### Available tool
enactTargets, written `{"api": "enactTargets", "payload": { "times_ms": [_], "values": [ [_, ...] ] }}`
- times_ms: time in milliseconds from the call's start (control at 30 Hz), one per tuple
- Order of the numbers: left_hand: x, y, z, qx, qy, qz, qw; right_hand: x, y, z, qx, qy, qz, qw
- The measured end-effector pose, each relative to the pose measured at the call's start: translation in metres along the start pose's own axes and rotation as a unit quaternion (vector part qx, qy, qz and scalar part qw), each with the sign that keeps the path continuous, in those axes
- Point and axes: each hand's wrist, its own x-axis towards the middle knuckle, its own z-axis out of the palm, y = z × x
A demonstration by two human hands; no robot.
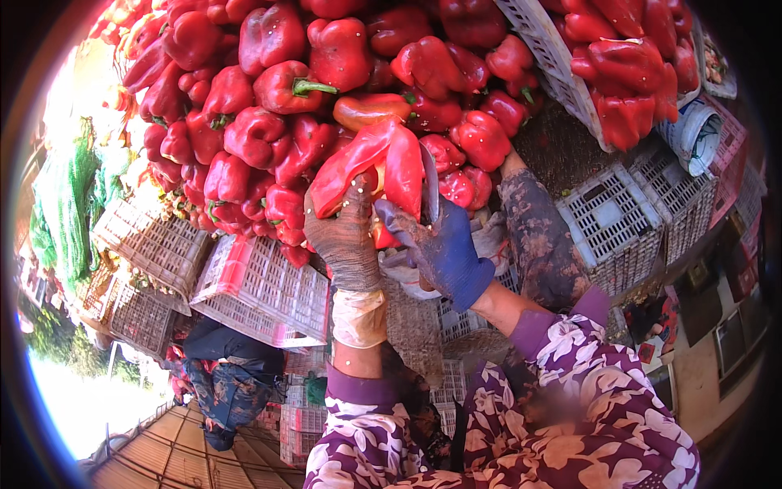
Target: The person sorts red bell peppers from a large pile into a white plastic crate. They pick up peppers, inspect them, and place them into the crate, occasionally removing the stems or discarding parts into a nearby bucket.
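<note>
My left hand (343, 241), in a dirty, worn glove with a pale cuff at the wrist, grips a red bell pepper (366, 159) that is split open, with pale inner flesh showing. A knife (431, 183) is in my right hand (437, 247), which wears a blue knitted glove with dark stains. Its curved blade points up along the right side of the split pepper; most of the handle is hidden in the fist. Loose seeds stick to my left glove. Just beyond both hands rises a big heap of whole red bell peppers (256, 137).
A plastic crate (565, 73) at upper right holds cut red peppers (629, 79). Upturned crates (611, 211) stand at right near a white bucket (693, 137). More crates (263, 293) and green netting (70, 202) are at left. Another person (235, 379) is at lower left.
</note>
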Motion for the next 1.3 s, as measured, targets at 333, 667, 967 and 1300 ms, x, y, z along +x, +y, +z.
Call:
{"api": "enactTargets", "payload": {
  "times_ms": [333, 667, 967, 1300],
  "values": [
    [0.015, 0.017, -0.044, 0.163, -0.086, 0.066, 0.981, 0.018, -0.020, -0.021, -0.052, -0.052, -0.100, 0.992],
    [0.004, 0.039, -0.072, 0.229, -0.310, -0.084, 0.919, 0.016, -0.020, -0.035, -0.457, -0.255, -0.040, 0.851],
    [0.014, 0.015, -0.094, 0.463, -0.299, 0.177, 0.815, 0.005, -0.017, 0.001, -0.443, -0.237, 0.086, 0.860],
    [0.030, 0.032, -0.118, 0.556, -0.194, 0.022, 0.808, 0.003, 0.016, 0.007, -0.531, -0.134, 0.043, 0.835]
  ]
}}
